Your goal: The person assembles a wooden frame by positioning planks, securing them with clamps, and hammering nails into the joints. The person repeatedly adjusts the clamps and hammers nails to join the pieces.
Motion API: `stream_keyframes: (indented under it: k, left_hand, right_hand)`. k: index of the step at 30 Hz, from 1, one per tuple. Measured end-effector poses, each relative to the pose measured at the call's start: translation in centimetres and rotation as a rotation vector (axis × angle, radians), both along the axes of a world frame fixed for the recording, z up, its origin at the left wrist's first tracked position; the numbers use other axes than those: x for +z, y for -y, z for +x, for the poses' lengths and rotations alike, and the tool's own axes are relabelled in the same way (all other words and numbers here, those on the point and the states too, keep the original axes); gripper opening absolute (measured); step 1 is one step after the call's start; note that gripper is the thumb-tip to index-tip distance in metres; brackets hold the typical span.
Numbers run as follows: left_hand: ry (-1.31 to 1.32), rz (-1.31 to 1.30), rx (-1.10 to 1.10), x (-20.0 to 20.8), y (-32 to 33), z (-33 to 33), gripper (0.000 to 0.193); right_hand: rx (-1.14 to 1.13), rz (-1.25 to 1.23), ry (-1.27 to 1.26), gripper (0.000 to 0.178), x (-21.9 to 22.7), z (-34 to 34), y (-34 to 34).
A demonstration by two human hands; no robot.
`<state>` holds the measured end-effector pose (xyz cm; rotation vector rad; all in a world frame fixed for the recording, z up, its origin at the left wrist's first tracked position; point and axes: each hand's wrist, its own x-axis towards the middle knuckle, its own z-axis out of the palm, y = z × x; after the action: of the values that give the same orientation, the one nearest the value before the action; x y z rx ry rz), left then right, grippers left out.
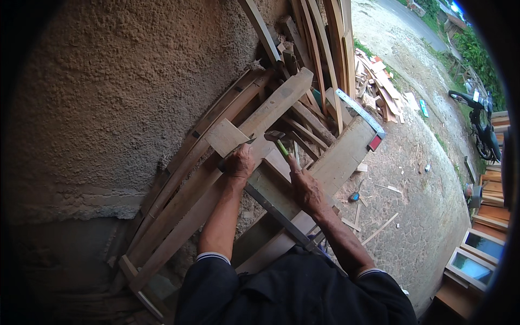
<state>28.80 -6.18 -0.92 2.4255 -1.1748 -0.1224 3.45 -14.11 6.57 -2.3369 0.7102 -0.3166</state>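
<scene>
My left hand [240, 162] is closed over a dark tool whose kind I cannot make out. A dark pointed tip [250, 141] shows beyond its fingers, against a pale wooden block [226, 137]. That block lies across a long wooden beam [279, 103]. In my right hand [307, 189] is a hammer [276, 136], gripped by its green and pale handle. The dark hammer head hangs just right of the left hand, apart from it, over the wood. To the right, a wide board [342, 157] carries a metal square [358, 112] with a red end.
A rough wall [108, 97] rises on the left, with long timbers leaning along it. Upright planks [325, 49] stand at the far side. Offcuts [379, 89] and a blue tape measure [354, 196] lie on the ground. A motorcycle [482, 124] stands at right, near window frames [471, 260].
</scene>
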Motion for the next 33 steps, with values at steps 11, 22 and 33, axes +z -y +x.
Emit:
stream_keyframes:
  k: [11,22,33]
  left_hand:
    - [-0.041,-0.004,0.007,0.1,0.0,-0.1,0.018]
    - [-0.167,-0.225,-0.115,-0.3,2.2,-3.3,0.019]
    - [-0.083,-0.213,-0.335,-0.5,2.7,-1.4,0.014]
  right_hand:
    - [-0.023,-0.158,0.119,0.067,1.1,0.1,-0.4]
    - [-0.117,0.304,0.371,0.070,-5.7,0.3,0.1]
    - [-0.262,0.300,0.413,0.073,-8.0,0.4,0.4]
